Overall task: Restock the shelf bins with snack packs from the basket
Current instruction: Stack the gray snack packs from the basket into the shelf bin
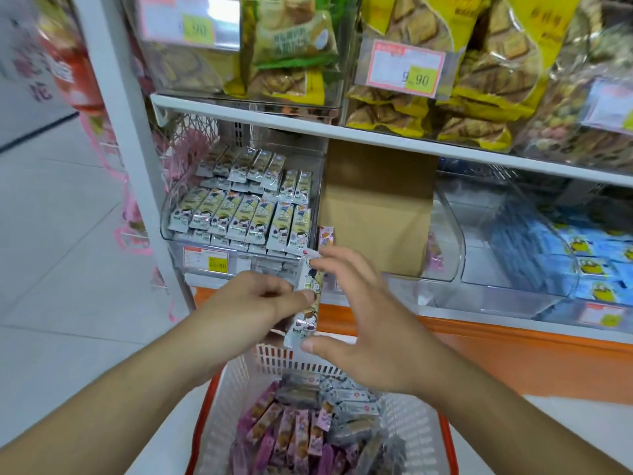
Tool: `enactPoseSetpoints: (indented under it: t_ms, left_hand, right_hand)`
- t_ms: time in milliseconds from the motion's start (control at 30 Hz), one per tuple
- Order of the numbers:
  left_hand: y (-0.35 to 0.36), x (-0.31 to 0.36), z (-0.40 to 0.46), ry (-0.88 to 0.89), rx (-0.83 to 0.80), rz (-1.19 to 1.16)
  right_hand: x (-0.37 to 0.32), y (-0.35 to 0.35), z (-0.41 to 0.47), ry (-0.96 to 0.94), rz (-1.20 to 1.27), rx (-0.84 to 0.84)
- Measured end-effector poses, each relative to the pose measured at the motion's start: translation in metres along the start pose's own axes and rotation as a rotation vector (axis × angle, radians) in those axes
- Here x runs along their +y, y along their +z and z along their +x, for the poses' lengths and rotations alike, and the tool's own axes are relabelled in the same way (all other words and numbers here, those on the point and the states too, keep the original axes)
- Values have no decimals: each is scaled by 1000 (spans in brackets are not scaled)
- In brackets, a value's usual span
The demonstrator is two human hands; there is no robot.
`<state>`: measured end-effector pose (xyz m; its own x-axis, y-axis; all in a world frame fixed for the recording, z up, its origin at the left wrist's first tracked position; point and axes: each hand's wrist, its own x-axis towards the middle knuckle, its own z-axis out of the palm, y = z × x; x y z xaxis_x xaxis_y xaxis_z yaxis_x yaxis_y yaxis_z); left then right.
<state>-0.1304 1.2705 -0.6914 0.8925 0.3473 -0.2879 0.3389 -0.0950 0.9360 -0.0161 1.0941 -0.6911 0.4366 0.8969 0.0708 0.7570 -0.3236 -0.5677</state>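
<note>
Your left hand [255, 299] and right hand [356, 323] both pinch one long snack pack [306, 303], held up just in front of the clear bin [239, 207] on the shelf's left end. Below your hands, the white basket [239, 382] holds more packs.

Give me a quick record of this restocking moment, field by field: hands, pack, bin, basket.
left hand: pinches the pack's side
right hand: fingers spread, touching the pack top and bottom
pack: cream snack pack, upright, held above the basket
bin: clear, rows of matching cream packs
basket: white, orange rim, purple and grey packs inside
</note>
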Motion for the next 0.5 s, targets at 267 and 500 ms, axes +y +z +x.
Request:
enactPoseSetpoints:
  t_ms: [267,500]
  left_hand:
    - [-11,1,4,0,-22,-47]
    - [-35,3,10,-80,32,-89]
  right_hand:
    - [-1,13,14,19,64,84]
    - [-10,11,47,51,92,139]
